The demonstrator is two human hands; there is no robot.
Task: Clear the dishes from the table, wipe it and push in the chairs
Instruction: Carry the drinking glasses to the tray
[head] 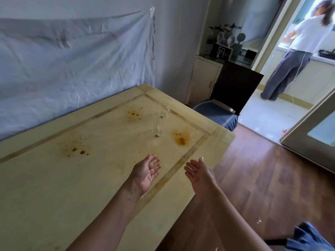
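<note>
Pale table (54, 187) fills our lower left, set against a wall hung with a white sheet (72, 60). Three brown stains (181, 138) mark its top. Chair (226, 98) with blue seat cover stands pulled out at the far end, not tucked in. Two clear glasses (162, 115) stand on the far part, between the stains. Our left hand (146, 171) and right hand (197, 172) reach over the near-right edge, both spread wide, palms facing, holding nothing.
</note>
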